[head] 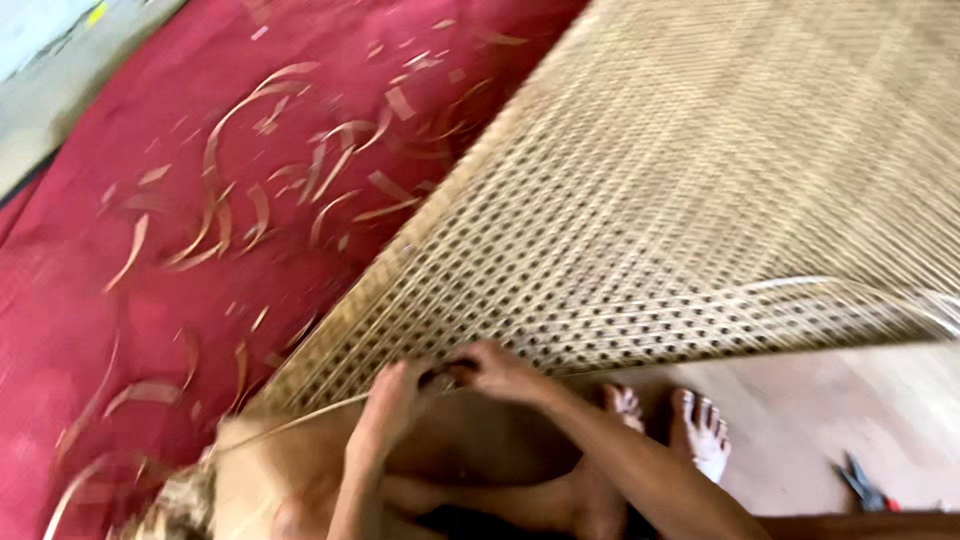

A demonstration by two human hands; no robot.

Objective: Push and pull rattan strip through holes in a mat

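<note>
Pinching the near edge of the woven cane sheet [680, 190], left hand [385, 410] and right hand [500, 372] meet, fingers closed on a strand; the sheet stretches away upward-right.

One woven cane panel [700, 180], two hands, two feet, one pliers [862, 487].

Getting soft daylight, bright enough, no hard glare. Whole frame smeared by motion blur; I can't resolve fine detail anywhere. Woven cane sheet [680, 190] washes out pale toward upper right, weave pattern melting into haze. Red mat [120, 290] stays saturated, cane scraps [250, 200] on it streaked. Deep shadow under sheet's lifted edge, where I see both hands dimly. Floor lower right overexposed, soft.
</note>
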